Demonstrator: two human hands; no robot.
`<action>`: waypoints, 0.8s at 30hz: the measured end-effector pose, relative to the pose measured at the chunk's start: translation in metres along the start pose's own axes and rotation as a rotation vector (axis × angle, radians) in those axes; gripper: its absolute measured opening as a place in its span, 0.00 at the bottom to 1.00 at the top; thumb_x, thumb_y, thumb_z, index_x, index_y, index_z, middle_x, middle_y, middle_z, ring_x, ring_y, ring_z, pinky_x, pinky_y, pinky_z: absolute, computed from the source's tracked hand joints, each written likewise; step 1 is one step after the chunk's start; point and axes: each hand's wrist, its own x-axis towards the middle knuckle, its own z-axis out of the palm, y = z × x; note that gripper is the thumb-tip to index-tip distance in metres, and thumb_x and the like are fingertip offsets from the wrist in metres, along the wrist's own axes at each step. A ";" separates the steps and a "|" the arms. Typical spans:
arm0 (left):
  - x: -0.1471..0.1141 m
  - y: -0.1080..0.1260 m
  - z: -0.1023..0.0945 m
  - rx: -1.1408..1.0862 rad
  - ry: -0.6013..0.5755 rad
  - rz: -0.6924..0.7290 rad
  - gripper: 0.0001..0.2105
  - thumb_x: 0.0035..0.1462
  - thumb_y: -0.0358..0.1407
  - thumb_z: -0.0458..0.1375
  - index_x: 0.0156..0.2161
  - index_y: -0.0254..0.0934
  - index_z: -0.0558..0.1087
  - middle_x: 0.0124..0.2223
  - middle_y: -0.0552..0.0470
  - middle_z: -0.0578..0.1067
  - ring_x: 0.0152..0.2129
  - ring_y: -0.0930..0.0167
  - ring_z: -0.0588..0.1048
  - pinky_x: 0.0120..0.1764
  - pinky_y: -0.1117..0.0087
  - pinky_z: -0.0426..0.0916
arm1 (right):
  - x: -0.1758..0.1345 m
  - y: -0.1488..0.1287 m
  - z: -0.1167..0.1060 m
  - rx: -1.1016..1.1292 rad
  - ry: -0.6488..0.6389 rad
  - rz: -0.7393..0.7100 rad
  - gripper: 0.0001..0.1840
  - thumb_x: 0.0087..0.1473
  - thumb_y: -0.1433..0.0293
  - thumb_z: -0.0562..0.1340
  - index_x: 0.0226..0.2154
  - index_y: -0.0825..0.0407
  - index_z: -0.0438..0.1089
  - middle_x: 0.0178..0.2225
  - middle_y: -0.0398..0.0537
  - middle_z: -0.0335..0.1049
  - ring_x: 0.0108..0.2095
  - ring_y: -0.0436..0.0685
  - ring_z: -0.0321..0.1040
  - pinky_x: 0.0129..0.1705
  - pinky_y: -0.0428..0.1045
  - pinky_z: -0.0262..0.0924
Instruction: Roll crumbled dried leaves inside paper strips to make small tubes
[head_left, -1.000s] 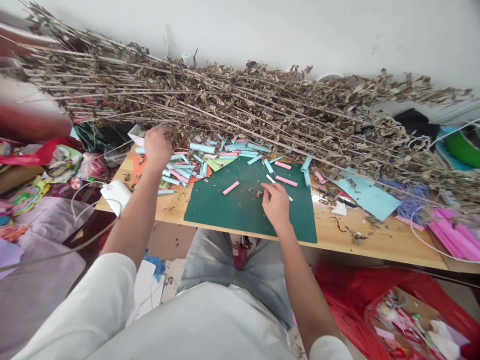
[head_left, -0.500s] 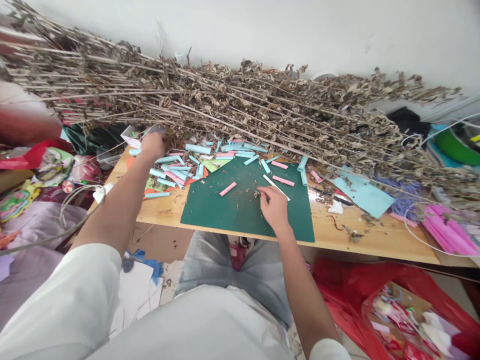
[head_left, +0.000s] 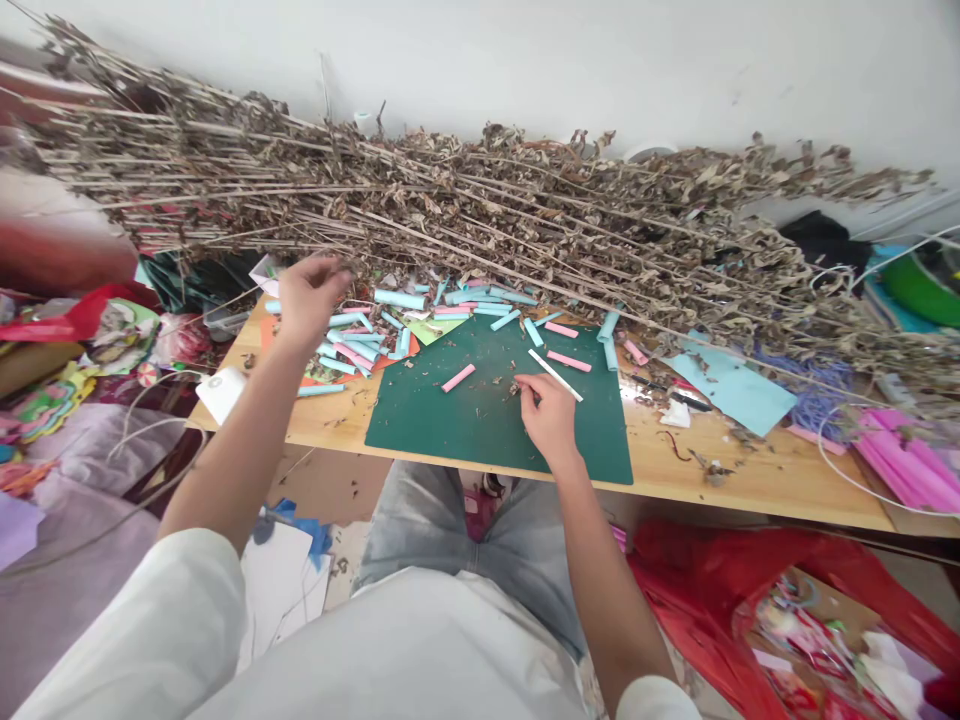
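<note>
My left hand [head_left: 311, 300] is raised over the left part of the desk, beside the dried stalks. Its fingers are pinched together, and whatever may be between them is too small to make out. Below it lie several rolled blue paper tubes [head_left: 352, 320] and a few pink ones. My right hand [head_left: 549, 415] rests on the green cutting mat [head_left: 442, 430] with fingers curled in a pinch, touching or very near dried leaf crumbs [head_left: 514, 388]; what they hold is unclear. A white strip [head_left: 555, 375] lies just behind that hand, near a pink paper tube [head_left: 458, 378].
A large heap of dried stalks [head_left: 450, 200] stretches along the wall. To the right lie a blue paper sheet [head_left: 731, 385] and bright pink paper [head_left: 907, 455]. A white phone-like object [head_left: 221, 393] sits at the desk's left edge. A red plastic bag [head_left: 697, 580] stands below.
My left hand has lifted from the back left of the desk and come slightly right and nearer, fingers now visible. My right hand has stayed almost in place.
</note>
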 end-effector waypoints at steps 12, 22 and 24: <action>-0.155 0.032 0.118 -0.709 -0.507 -0.404 0.16 0.45 0.40 0.70 0.38 0.34 0.76 0.40 0.49 0.79 0.38 0.69 0.77 0.47 0.64 0.74 | 0.010 -0.053 -0.023 0.256 -0.017 -0.029 0.21 0.59 0.67 0.58 0.56 0.44 0.67 0.50 0.51 0.70 0.41 0.55 0.71 0.40 0.50 0.71; -0.170 0.026 0.126 -0.534 -0.598 -0.242 0.21 0.48 0.41 0.67 0.47 0.36 0.74 0.40 0.48 0.79 0.37 0.69 0.77 0.44 0.66 0.73 | 0.004 -0.041 -0.013 0.292 -0.032 0.018 0.10 0.56 0.67 0.62 0.40 0.47 0.76 0.41 0.48 0.74 0.38 0.54 0.72 0.40 0.50 0.71; -0.170 0.023 0.126 -0.505 -0.597 -0.240 0.18 0.48 0.41 0.67 0.44 0.35 0.76 0.39 0.47 0.79 0.36 0.68 0.77 0.44 0.67 0.73 | 0.003 -0.040 -0.010 0.343 -0.018 0.054 0.08 0.54 0.66 0.64 0.38 0.48 0.76 0.40 0.48 0.74 0.37 0.54 0.72 0.39 0.50 0.71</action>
